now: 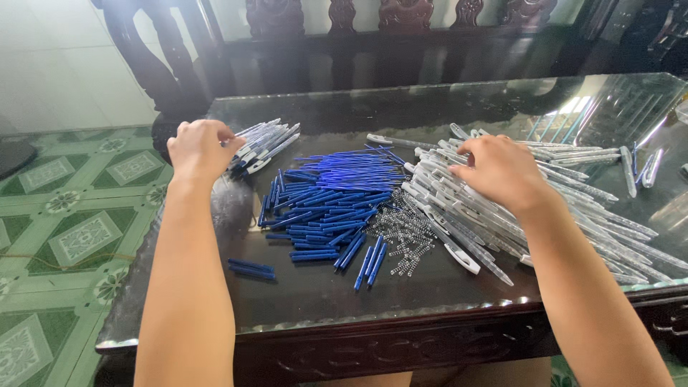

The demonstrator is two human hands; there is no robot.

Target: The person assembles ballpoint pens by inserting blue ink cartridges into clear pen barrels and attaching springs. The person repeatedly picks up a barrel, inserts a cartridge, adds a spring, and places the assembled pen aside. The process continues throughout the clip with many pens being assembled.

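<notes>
I see two hands over the glass-topped bench (430,287). My left hand (199,149) rests on a small bundle of finished pens (264,143) at the far left of the bench; its grip curls down over their near ends, though I cannot tell whether it truly clasps one. Those pens lie side by side, long axes running from near left to far right, too overlapped to count. My right hand (502,170) sits on the big heap of clear pen barrels (502,222) on the right, fingers bent and touching the top ones; whether the grip holds a barrel I cannot tell. The barrels number far past counting, most slanting from far left to near right. Between the hands lies a pile of blue refills and blue caps (333,201), also uncountable, mostly pointing left to right. Two blue pieces (251,269) lie apart at near left. A scatter of small metal springs (408,240) lies just beside the barrels.
</notes>
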